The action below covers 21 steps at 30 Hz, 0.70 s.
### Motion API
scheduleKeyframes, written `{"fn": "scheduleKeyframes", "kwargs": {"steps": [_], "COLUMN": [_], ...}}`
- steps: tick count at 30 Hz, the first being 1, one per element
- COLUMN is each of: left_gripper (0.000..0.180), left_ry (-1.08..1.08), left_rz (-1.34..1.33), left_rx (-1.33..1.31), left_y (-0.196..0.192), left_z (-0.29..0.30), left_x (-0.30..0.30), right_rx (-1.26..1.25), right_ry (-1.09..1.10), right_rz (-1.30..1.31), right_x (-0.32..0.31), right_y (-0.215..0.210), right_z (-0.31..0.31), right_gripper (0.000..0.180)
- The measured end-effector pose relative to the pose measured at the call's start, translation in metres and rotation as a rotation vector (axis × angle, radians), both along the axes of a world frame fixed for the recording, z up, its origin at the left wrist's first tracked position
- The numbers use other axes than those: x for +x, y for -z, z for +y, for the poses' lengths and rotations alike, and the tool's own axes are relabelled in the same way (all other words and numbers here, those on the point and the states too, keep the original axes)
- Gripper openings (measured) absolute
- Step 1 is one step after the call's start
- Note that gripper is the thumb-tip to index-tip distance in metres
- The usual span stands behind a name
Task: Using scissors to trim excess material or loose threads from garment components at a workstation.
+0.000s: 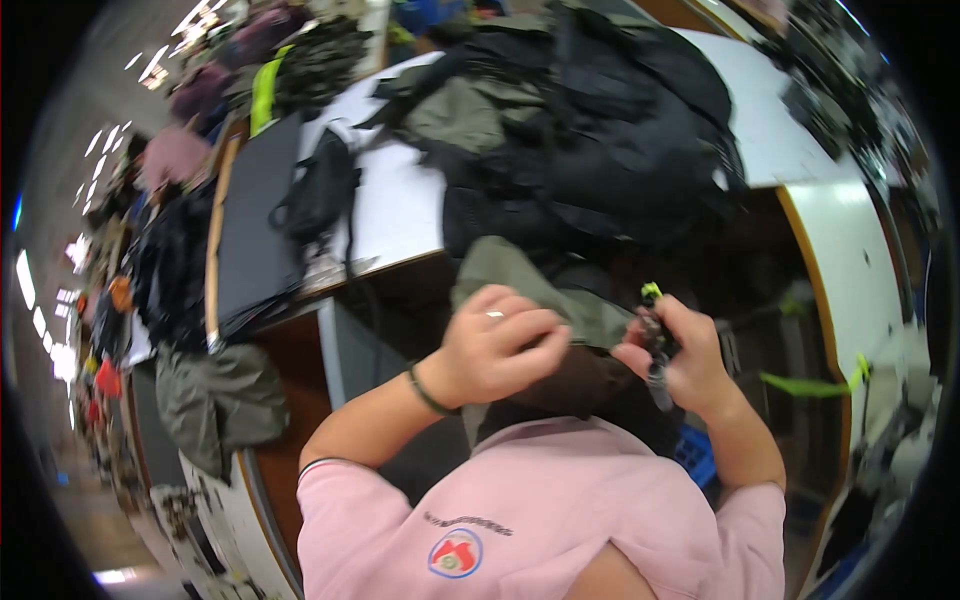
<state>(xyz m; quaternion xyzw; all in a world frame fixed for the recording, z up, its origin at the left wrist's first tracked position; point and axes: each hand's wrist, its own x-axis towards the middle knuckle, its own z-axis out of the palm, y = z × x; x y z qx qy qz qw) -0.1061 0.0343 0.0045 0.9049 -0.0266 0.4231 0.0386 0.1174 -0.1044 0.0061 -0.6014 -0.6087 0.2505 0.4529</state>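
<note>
My left hand (497,350) is curled into a loose fist, thumb and fingertips close together, over a piece of olive-green fabric (497,268). Whether it pinches anything small cannot be made out. To its right, my right hand (690,355) grips a small dark tool (657,335) with a bright yellow-green end pointing up and a greyish lower end; motion blur hides its exact kind. The olive fabric hangs off the near table edge in front of my body. Beyond it lies a large heap of black bags (630,120) with olive cloth among the black.
The white table (400,215) carries a black pouch (322,185) and dark flat panels (258,215) to the left. An olive cloth bundle (220,400) hangs lower left. A yellow-green strap (805,385) and a blue plastic crate (695,455) sit at right, below table height.
</note>
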Motion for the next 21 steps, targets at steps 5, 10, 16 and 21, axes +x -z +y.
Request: {"fn": "scheduleKeyframes", "kwargs": {"steps": [5, 10, 16, 21], "left_gripper": [0.026, 0.028, 0.028, 0.027], "left_ry": [0.010, 0.007, 0.007, 0.001], "left_rz": [-0.025, -0.030, -0.015, -0.008], "left_rx": [-0.049, -0.057, -0.047, -0.064], "left_y": [0.008, 0.011, 0.013, 0.018], "left_z": [0.001, -0.003, -0.004, -0.008], "left_x": [-0.007, -0.005, -0.009, -0.015], "right_rx": [0.286, 0.276, 0.255, 0.242], "right_ry": [0.005, -0.019, -0.061, -0.096], "right_rz": [-0.565, -0.663, -0.662, -0.641], "right_x": [0.035, 0.043, 0.038, 0.034], "right_y": [-0.002, 0.001, 0.007, 0.013], "right_z": [0.002, -0.003, 0.000, 0.002], "right_gripper": [0.031, 0.028, 0.026, 0.024]}}
